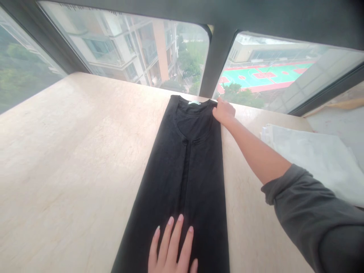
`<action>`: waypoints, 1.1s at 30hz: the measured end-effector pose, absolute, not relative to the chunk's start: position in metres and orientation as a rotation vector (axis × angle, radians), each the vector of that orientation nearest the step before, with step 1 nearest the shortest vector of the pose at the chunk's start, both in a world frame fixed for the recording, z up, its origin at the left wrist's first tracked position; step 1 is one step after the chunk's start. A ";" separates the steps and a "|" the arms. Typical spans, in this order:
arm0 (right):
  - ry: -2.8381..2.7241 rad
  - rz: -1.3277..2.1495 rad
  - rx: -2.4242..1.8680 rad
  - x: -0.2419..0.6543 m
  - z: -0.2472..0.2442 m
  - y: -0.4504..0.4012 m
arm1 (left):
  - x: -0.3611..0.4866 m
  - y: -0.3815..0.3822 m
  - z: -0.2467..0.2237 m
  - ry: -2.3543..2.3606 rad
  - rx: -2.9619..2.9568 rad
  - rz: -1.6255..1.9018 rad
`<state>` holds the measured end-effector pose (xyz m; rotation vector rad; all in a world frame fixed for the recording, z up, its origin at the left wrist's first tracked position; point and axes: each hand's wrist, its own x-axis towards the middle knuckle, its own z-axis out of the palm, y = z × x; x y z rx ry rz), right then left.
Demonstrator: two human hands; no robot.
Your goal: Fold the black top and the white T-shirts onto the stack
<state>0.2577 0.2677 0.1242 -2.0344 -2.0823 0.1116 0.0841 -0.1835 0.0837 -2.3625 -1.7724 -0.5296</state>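
Observation:
A black shirt [167,167] lies folded into a long strip, its round neckline toward the window and its lower end running out of view at the bottom. Down its middle, below the neckline, runs a narrow gap where two edges lie side by side. My left hand [172,252] rests on the lower part of the cloth, fingers spread. At the far right corner, by the shoulder, my right hand [224,111] pinches the fabric between thumb and fingers. A small pale label [194,102] shows inside the back of the neck.
The shirt lies on a cream marble-look surface [71,159]. Dark window frames [217,57] close off its far side. Folded white cloth or sheeting [309,151] sits at the right, beyond my right forearm. Buildings and a sports court show outside the glass.

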 end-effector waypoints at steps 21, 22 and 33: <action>-2.519 0.298 -1.150 0.290 0.111 -0.217 | 0.070 -0.266 0.120 -1.979 -2.318 -0.587; -2.537 0.290 -1.142 0.298 0.111 -0.214 | 0.078 -0.269 0.122 -1.962 -2.346 -0.547; -2.489 0.158 -1.349 0.384 0.117 -0.193 | 0.155 -0.274 0.132 -1.764 -2.676 -0.672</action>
